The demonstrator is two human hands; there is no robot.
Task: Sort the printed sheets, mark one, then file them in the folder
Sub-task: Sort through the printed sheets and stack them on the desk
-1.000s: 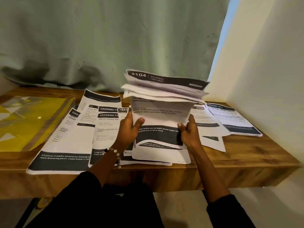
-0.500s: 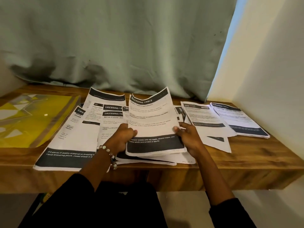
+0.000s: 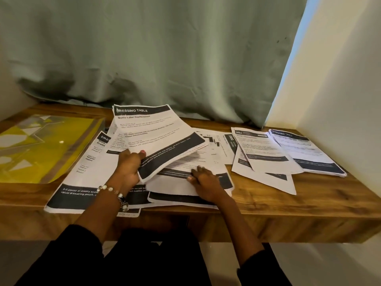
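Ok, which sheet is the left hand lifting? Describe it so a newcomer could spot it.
On the wooden desk, look just right of the yellow folder. The left hand grips a sheet by its near-left corner. Unlike the flat sheets around it, it is raised and headed DRESSING TABLE.

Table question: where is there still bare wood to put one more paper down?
Bare table shows along the front right edge, between the right hand and the wall, below the right piles. A thin strip runs behind those piles by the curtain. The middle is crowded with sheets, and the yellow folder fills the left.
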